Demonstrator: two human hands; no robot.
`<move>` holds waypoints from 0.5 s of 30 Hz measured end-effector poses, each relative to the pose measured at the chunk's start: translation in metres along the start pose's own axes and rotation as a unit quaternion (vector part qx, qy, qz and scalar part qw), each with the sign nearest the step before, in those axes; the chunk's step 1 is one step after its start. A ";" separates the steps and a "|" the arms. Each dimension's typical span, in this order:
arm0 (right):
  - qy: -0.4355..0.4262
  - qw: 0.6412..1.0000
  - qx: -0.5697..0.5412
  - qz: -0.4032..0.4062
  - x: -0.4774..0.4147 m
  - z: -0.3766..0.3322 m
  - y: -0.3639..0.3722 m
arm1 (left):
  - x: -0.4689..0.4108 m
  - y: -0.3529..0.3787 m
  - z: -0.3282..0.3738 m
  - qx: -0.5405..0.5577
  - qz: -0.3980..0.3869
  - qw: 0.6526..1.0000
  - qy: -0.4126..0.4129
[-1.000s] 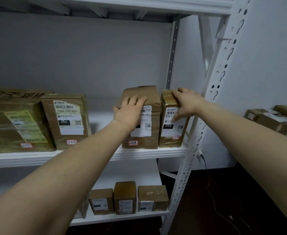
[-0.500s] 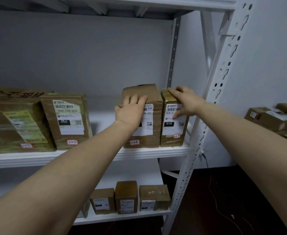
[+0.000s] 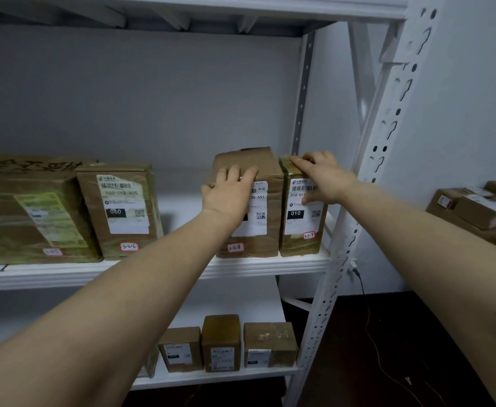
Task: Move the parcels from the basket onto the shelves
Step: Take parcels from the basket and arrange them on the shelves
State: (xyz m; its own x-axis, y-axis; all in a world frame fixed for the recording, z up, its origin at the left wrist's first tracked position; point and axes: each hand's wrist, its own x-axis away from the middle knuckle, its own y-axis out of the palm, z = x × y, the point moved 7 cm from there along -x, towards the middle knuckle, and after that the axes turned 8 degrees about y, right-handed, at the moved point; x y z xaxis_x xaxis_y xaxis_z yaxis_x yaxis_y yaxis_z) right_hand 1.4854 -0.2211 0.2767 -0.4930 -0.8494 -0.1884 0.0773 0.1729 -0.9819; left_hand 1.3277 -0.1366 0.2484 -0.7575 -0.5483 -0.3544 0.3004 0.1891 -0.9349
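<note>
Two brown parcels stand side by side at the right end of the middle shelf (image 3: pixel 270 267). My left hand (image 3: pixel 229 192) lies flat, fingers straight, on the front of the wider parcel (image 3: pixel 266 230), marked 3-2-8. My right hand (image 3: pixel 321 179) holds the top corner of the narrow taped parcel (image 3: pixel 301 227), labelled 010, with fingers over its top and the thumb on its front label. The basket is out of view.
Further left on the same shelf stand a parcel labelled 060 (image 3: pixel 120 210) and a large taped box (image 3: pixel 26 212). Three small boxes (image 3: pixel 222 345) sit on the lower shelf. The white upright post (image 3: pixel 358 230) is just right of my hand. More parcels (image 3: pixel 475 210) lie at far right.
Both hands stay on the same two parcels. The narrow parcel now stands straighter and snug against the wider one; my right hand has shifted slightly along its top.
</note>
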 end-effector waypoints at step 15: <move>0.038 0.999 0.012 0.018 0.014 -0.002 0.006 | 0.003 0.004 -0.003 0.009 -0.007 1.000 -0.006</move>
State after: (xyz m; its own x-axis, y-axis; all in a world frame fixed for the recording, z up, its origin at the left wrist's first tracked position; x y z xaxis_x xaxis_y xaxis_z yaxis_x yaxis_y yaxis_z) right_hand 1.4768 -0.2311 0.2679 -0.5530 -0.8029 -0.2225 0.1170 0.1896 -0.9749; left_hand 1.3251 -0.1354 0.2430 -0.7550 -0.5601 -0.3409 0.3003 0.1668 -0.9392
